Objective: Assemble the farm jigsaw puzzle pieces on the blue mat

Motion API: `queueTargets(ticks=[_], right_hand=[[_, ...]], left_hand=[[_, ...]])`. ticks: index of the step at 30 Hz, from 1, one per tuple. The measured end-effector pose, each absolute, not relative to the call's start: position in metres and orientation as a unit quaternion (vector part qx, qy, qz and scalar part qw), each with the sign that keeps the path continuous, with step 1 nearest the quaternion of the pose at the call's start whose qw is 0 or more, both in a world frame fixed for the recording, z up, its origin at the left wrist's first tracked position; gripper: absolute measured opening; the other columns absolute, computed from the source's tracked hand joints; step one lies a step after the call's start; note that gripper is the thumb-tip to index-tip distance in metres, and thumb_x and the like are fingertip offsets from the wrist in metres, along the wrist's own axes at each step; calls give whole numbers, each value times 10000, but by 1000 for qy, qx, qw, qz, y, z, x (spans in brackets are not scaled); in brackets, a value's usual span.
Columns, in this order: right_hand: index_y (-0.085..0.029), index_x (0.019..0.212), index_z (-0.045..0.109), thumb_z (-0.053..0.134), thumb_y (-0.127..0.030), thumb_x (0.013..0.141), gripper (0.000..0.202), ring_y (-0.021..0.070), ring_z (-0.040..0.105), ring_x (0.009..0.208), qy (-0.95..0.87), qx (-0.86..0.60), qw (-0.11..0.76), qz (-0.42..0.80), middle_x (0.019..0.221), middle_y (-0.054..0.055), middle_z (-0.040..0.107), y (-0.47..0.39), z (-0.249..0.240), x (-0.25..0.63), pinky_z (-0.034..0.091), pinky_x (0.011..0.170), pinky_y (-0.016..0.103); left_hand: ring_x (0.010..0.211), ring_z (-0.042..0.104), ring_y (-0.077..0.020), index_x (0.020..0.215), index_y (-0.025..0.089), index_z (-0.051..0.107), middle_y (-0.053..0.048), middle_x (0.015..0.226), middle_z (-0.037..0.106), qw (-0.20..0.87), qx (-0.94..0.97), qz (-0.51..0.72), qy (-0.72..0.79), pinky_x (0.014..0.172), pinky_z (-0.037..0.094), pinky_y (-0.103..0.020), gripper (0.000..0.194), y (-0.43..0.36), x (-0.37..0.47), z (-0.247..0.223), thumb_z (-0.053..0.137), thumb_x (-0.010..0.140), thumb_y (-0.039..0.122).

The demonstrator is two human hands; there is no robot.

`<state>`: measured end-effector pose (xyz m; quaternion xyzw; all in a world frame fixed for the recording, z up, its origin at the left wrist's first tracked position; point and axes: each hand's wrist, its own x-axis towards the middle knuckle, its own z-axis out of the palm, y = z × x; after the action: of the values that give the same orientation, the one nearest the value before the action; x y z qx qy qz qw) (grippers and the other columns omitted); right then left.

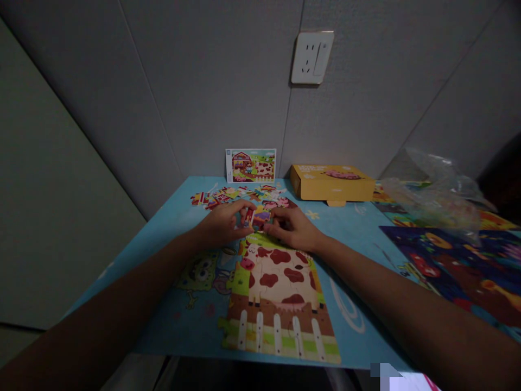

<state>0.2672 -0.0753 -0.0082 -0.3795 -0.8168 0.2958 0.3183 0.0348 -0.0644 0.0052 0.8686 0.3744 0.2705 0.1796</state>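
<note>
Joined puzzle pieces (280,282) showing a spotted cow and a white fence lie on the blue table. Just beyond the cow's head, my left hand (226,221) pinches a small puzzle piece (249,218) with red on it between thumb and fingers. My right hand (295,227) is closed at the right side of a purple and yellow piece (261,217), its fingertips on that edge. Loose pieces (222,196) are heaped behind my left hand. Pink-patterned pieces (280,202) show past my right hand.
A reference picture card (251,165) leans on the wall at the back. Right of it sits a yellow box (334,183). Clear plastic bags (439,195) and a dark blue puzzle (459,266) lie on the right. A wall socket (312,57) is above.
</note>
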Motion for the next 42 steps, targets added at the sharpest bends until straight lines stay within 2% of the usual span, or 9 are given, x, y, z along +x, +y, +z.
queueTargets(ticks=[6,9,14,20,26,28,32,35,42], right_hand=[[-191,636,471,523,-374,867,300,102,392,533,-798,-440,346,224,557,-40,444,-73,-7,266,282,537,240],[-186,653,508,521,-367,864,278,111,401,540,-751,-518,370,174,564,-30,464,-67,-7,270,264,541,252],[-164,706,612,535,-353,877,266,133,476,574,-668,-640,362,111,614,14,582,-55,-7,283,269,558,262],[-146,777,692,544,-313,899,255,159,565,645,-643,-699,299,91,742,77,696,-52,-5,287,283,566,262],[-152,834,726,568,-332,905,250,167,604,684,-644,-710,268,98,794,86,726,-47,-9,289,289,567,263],[-151,838,727,562,-331,909,254,171,612,696,-646,-710,265,93,811,90,731,-45,-10,290,295,571,263],[-152,849,731,562,-336,905,256,182,627,720,-645,-712,262,94,829,98,736,-44,-11,289,307,579,265],[-152,851,732,567,-339,902,254,185,630,717,-645,-708,268,102,818,98,734,-44,-10,289,307,575,266],[-151,843,729,559,-334,907,259,180,624,709,-650,-708,261,90,819,100,731,-44,-10,289,300,573,264]], left_hand=[[465,443,-51,1236,222,543,41,826,598,194,854,293,384,523,379,-203,465,-56,32,0,642,804,361],[512,494,-93,1169,219,610,22,795,636,120,788,347,495,552,391,-229,363,-46,24,2,584,834,357],[849,639,-237,1063,226,695,-62,1004,697,-9,618,340,709,746,472,-340,283,-26,-2,6,538,829,255],[1140,554,-321,1176,188,687,-147,1163,658,-20,653,239,718,1035,381,-467,404,-10,-15,-6,562,848,387],[1313,359,-426,1238,283,671,-110,1433,488,37,671,180,718,1041,366,-548,688,-14,-6,-7,590,720,727],[1332,326,-433,1237,289,670,-112,1453,466,49,675,163,718,1043,361,-564,694,-15,-4,-5,602,709,733],[1302,350,-420,1101,310,720,-93,1381,543,69,692,166,699,1018,373,-578,443,-17,-2,-3,665,742,564],[1290,354,-423,1067,299,727,-103,1332,580,69,701,182,686,1018,349,-594,383,-17,-2,-4,684,743,498],[1235,376,-421,916,253,738,-138,1197,622,38,701,228,674,980,364,-560,499,-13,-1,-11,671,681,688]])
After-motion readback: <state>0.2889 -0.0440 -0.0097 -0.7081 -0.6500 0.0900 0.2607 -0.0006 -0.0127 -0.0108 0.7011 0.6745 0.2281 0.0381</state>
